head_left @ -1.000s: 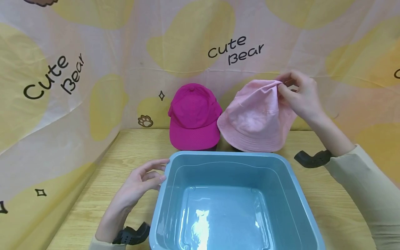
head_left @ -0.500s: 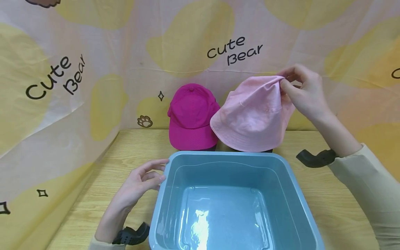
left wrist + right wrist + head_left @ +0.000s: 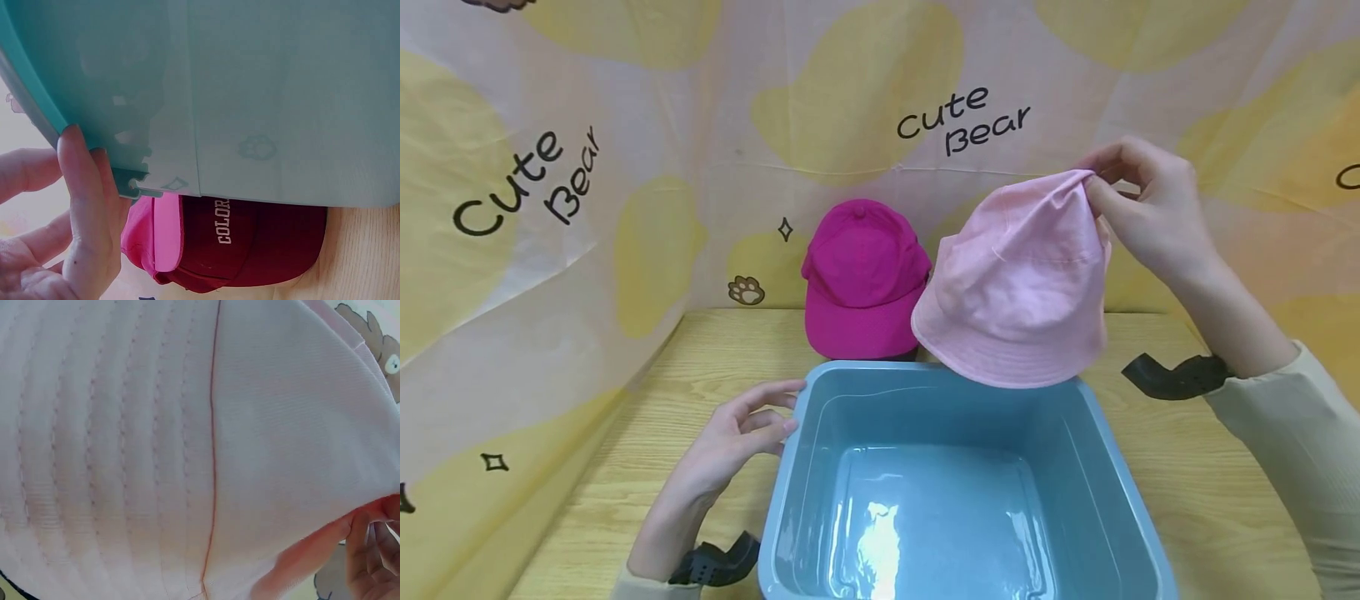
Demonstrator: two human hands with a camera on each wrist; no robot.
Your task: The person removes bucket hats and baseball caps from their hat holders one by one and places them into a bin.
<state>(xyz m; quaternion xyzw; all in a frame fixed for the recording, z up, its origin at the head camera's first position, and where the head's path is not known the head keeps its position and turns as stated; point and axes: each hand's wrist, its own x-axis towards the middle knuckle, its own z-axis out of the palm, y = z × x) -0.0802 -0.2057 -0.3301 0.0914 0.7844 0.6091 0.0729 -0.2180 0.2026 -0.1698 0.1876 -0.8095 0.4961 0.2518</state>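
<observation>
My right hand [image 3: 1153, 200] pinches the crown of a pale pink bucket hat [image 3: 1022, 300], which hangs with its brim overlapping the far rim of the light blue tub [image 3: 1120, 467]. In the right wrist view the stitched brim of the bucket hat [image 3: 94, 437] fills most of the frame, with my right hand [image 3: 375, 556] at the lower right edge. My left hand [image 3: 737, 429] rests its fingertips against the tub's far left corner. From the left wrist view, the fingers of my left hand [image 3: 81, 206] touch the tub [image 3: 281, 94] near its rim.
Behind the tub stands a magenta baseball cap [image 3: 867, 275]. A dark red cap [image 3: 262, 244] with pale lettering shows under it in the left wrist view. A printed cloth [image 3: 820, 100] hangs behind the wooden table [image 3: 730, 342].
My right hand has moved up and to the right, lifting the bucket hat. Its brim has come forward over the tub's far rim. My left hand has stayed in place.
</observation>
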